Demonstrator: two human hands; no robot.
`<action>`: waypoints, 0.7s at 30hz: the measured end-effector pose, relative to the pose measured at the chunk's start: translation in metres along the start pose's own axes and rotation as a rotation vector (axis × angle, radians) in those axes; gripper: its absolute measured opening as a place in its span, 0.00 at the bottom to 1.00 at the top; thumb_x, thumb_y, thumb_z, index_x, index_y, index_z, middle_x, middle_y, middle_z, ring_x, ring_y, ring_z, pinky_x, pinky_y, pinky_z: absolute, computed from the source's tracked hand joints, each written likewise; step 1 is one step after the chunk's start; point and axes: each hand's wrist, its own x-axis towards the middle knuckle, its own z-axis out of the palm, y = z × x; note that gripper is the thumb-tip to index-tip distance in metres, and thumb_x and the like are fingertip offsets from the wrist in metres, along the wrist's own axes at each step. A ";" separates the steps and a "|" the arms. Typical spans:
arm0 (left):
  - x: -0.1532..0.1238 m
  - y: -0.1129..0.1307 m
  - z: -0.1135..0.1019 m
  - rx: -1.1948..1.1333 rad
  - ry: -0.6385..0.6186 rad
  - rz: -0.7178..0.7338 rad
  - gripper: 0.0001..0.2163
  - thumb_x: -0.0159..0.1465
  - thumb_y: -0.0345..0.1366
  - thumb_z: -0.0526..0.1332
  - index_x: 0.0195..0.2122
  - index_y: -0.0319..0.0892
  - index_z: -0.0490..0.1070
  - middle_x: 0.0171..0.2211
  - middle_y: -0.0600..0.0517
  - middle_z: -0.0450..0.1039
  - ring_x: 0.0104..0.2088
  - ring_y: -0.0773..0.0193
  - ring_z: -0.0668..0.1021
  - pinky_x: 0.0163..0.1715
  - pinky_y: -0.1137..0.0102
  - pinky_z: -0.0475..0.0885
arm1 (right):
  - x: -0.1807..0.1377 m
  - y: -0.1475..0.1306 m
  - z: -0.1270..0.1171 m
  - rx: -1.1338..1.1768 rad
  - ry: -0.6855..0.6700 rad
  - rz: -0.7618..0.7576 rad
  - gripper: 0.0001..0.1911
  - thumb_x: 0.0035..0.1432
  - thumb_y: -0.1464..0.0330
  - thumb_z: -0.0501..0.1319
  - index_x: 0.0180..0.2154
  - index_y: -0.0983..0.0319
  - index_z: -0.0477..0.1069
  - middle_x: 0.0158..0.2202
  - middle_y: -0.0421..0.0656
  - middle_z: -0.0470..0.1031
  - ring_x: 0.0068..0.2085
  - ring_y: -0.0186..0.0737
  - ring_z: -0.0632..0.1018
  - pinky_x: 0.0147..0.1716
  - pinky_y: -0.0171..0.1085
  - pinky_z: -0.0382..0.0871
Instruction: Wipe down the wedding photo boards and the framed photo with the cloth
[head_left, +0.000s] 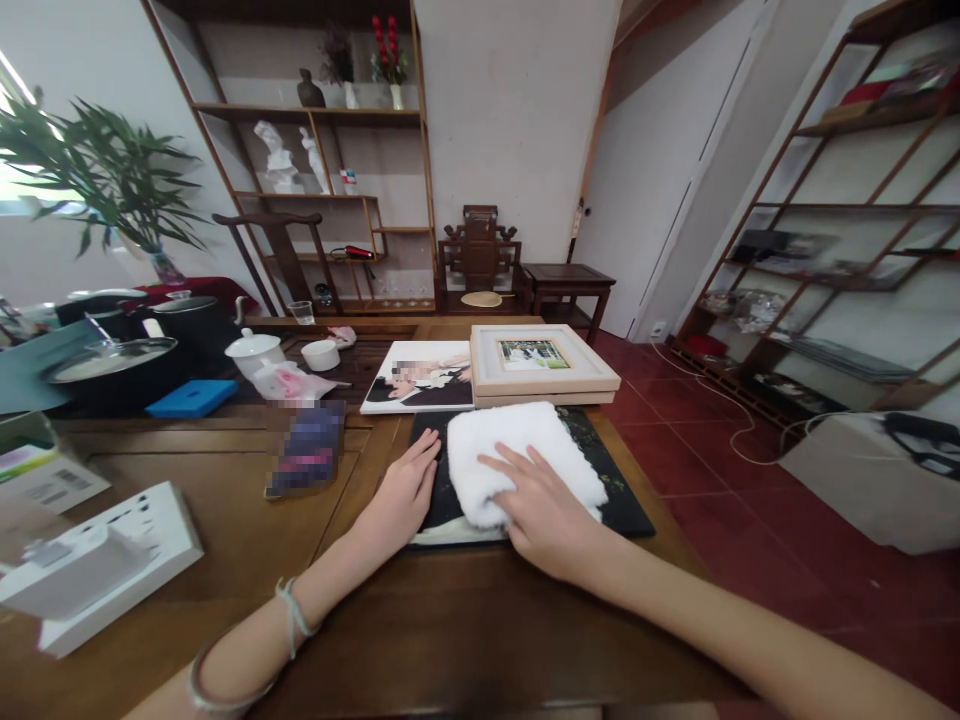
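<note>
A folded white cloth (517, 452) lies on a dark photo panel (619, 490) at the wooden table's right edge. My right hand (544, 510) rests flat on the cloth, fingers spread. Flat against the panel's left edge lies my left hand (405, 490), fingers together and stretched out. Behind the panel are a printed photo board (420, 378) and a stack of light wooden picture frames (544, 365).
A white box (97, 560) sits at the front left of the wooden table (420, 630). Further back are a blue pad (191, 398), a white teapot (255, 350), a small white cup (321, 354) and dark pots (112, 365). Shelves stand behind and to the right.
</note>
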 end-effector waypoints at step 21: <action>0.000 0.000 -0.002 -0.038 -0.028 0.005 0.20 0.62 0.32 0.45 0.51 0.30 0.66 0.57 0.39 0.62 0.58 0.55 0.63 0.56 0.58 0.60 | -0.037 -0.032 0.004 0.059 -0.053 -0.084 0.12 0.49 0.75 0.53 0.33 0.63 0.74 0.62 0.45 0.53 0.62 0.55 0.48 0.58 0.57 0.38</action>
